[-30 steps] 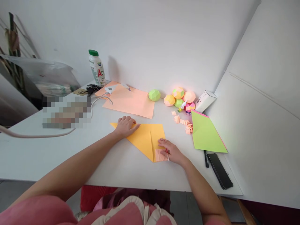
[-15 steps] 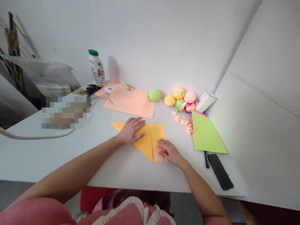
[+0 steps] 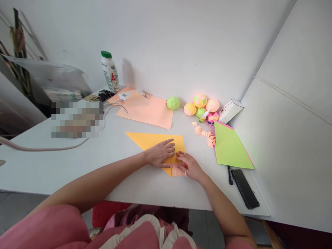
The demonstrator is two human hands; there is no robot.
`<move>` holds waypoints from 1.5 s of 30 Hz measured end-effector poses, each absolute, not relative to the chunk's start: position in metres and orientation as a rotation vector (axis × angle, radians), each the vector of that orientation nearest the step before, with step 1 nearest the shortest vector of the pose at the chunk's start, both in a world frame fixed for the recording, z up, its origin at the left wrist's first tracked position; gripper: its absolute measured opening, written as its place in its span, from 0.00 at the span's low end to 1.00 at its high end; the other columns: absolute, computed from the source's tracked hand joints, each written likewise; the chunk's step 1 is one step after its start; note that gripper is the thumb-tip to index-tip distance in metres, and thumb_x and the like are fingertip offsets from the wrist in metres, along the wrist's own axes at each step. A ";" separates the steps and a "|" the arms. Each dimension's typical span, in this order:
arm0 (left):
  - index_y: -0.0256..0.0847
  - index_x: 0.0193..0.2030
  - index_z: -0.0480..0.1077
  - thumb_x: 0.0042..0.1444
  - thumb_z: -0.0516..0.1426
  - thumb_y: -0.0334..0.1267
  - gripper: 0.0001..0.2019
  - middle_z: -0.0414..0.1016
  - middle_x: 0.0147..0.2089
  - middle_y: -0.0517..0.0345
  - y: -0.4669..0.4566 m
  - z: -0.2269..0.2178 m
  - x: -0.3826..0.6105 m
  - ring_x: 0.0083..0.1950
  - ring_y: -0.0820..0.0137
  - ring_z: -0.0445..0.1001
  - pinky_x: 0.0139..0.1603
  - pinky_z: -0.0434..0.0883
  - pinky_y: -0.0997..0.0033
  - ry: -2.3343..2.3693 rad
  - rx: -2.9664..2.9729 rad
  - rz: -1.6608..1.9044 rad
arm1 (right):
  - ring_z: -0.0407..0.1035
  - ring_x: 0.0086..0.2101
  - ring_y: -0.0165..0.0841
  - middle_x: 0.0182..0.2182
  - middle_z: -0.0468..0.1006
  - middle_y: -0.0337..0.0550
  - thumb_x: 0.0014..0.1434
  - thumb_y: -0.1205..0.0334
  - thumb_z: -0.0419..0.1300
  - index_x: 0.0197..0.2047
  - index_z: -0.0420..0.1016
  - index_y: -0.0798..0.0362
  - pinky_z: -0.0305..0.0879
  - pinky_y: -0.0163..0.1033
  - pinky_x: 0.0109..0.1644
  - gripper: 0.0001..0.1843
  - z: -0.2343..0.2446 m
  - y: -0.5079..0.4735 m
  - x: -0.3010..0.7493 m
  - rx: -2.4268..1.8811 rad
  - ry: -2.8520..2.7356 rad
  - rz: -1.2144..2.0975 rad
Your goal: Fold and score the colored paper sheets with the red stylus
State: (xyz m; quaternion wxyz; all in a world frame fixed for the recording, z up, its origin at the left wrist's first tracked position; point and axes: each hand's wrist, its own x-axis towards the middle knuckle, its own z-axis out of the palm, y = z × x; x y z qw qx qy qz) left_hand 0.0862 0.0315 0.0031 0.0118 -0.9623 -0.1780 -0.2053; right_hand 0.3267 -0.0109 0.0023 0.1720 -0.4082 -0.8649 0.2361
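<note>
Head view: orange sheet (image 3: 153, 140), already folded into a triangle, lies mid-frame on the white table (image 3: 121, 180). Left hand (image 3: 162, 156) lies flat on it, fingers straight; right hand (image 3: 191, 168) pinches a thin red stick (image 3: 184, 166) over a small pink square (image 3: 175, 171) at its lower tip. Stick's kind unclear; hands hide the paper beneath.

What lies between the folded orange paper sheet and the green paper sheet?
Small folded peach paper pieces lie there in a loose row, nearer the green paper sheet; the head view shows this.
</note>
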 end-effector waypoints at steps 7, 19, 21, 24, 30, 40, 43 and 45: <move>0.42 0.34 0.71 0.61 0.48 0.55 0.21 0.67 0.30 0.55 0.038 0.006 0.094 0.37 0.62 0.64 0.69 0.50 0.48 -0.494 -2.987 -0.616 | 0.59 0.63 0.40 0.58 0.72 0.51 0.62 0.61 0.58 0.50 0.73 0.49 0.63 0.54 0.63 0.13 0.007 -0.013 0.324 -1.184 -2.455 0.687; 0.41 0.30 0.68 0.60 0.46 0.54 0.20 0.65 0.31 0.53 0.045 0.004 0.089 0.34 0.63 0.60 0.51 0.63 0.55 -0.435 -3.051 -0.584 | 0.58 0.63 0.42 0.60 0.70 0.52 0.62 0.61 0.58 0.51 0.73 0.51 0.61 0.55 0.64 0.14 0.007 -0.012 0.326 -1.189 -2.451 0.710; 0.41 0.32 0.69 0.59 0.46 0.55 0.20 0.65 0.32 0.53 0.044 0.005 0.089 0.35 0.63 0.60 0.54 0.62 0.54 -0.418 -3.055 -0.579 | 0.58 0.63 0.42 0.59 0.70 0.52 0.62 0.61 0.58 0.51 0.74 0.52 0.61 0.56 0.64 0.14 0.006 -0.011 0.325 -1.192 -2.453 0.707; 0.41 0.31 0.69 0.59 0.47 0.55 0.20 0.65 0.33 0.52 0.045 0.007 0.090 0.37 0.62 0.61 0.56 0.61 0.54 -0.404 -3.054 -0.565 | 0.58 0.63 0.42 0.60 0.70 0.51 0.62 0.60 0.58 0.51 0.74 0.50 0.61 0.57 0.65 0.14 0.005 -0.011 0.326 -1.189 -2.457 0.703; 0.42 0.31 0.70 0.58 0.49 0.55 0.20 0.69 0.38 0.49 0.045 0.011 0.094 0.39 0.61 0.64 0.58 0.60 0.54 -0.403 -3.040 -0.489 | 0.58 0.63 0.42 0.60 0.69 0.52 0.62 0.61 0.58 0.51 0.73 0.51 0.62 0.56 0.64 0.14 0.004 -0.011 0.326 -1.184 -2.466 0.686; 0.41 0.31 0.72 0.59 0.50 0.55 0.20 0.71 0.23 0.58 0.006 0.046 0.099 0.25 0.67 0.67 0.60 0.58 0.55 -0.621 -2.924 -0.191 | 0.60 0.62 0.42 0.59 0.70 0.52 0.60 0.67 0.58 0.55 0.72 0.51 0.65 0.56 0.62 0.19 -0.002 -0.009 0.327 -1.145 -2.491 0.609; 0.35 0.28 0.72 0.62 0.48 0.55 0.25 0.71 0.21 0.51 -0.030 0.051 0.095 0.21 0.66 0.66 0.47 0.64 0.50 -0.957 -2.793 -0.122 | 0.61 0.62 0.42 0.59 0.71 0.52 0.62 0.64 0.58 0.53 0.73 0.52 0.64 0.56 0.63 0.16 -0.001 -0.010 0.327 -1.124 -2.509 0.567; 0.33 0.26 0.71 0.63 0.49 0.53 0.25 0.71 0.21 0.48 -0.054 0.050 0.089 0.23 0.62 0.69 0.40 0.65 0.52 -1.322 -2.648 0.020 | 0.61 0.62 0.42 0.59 0.71 0.51 0.63 0.63 0.57 0.52 0.73 0.52 0.64 0.56 0.64 0.15 -0.001 -0.011 0.327 -1.112 -2.525 0.535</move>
